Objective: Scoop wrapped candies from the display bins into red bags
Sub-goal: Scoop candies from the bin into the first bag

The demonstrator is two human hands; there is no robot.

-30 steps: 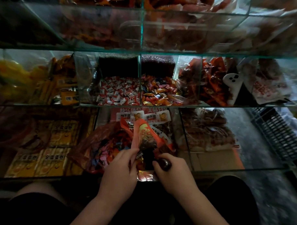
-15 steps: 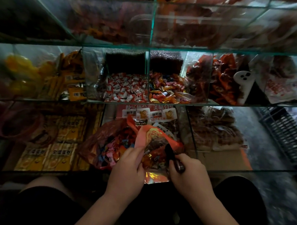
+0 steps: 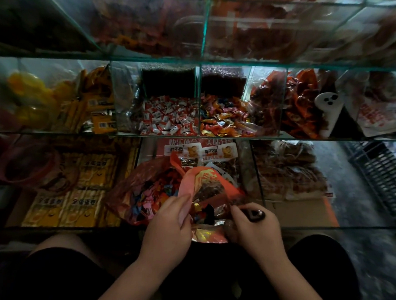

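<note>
Two hands meet at one red bag [image 3: 213, 188], low in the middle of your view. Its long axis runs away from you. The closed end points up toward the shelves, the mouth gapes back toward your lap, and the whole thing leans a little to the right.

Your left hand [image 3: 167, 218] pinches the left lip of the mouth. The thumb presses on the pale pink inner film, and the other fingers are hidden behind it. Your right hand [image 3: 257, 230] sits at the right side of the mouth, fingers curled tight round one dark scoop [image 3: 256, 215]. The handle end pokes out of your fist to the right (the working end is lost in the gloom, so you cannot tell whether it is inside the bag). A few sweets [image 3: 196, 206] glint in the mouth, between your two hands.

Just left of the bag and touching it lies one larger see-through red sack [image 3: 141, 192], full of mixed wrapped pieces.

On the middle shelf [image 3: 215, 137], two heaps lie side by side, split by a glass wall. Red-and-white candies [image 3: 169, 119] are on the left and orange candies [image 3: 225, 122] on the right, both well beyond your fingers.
</note>
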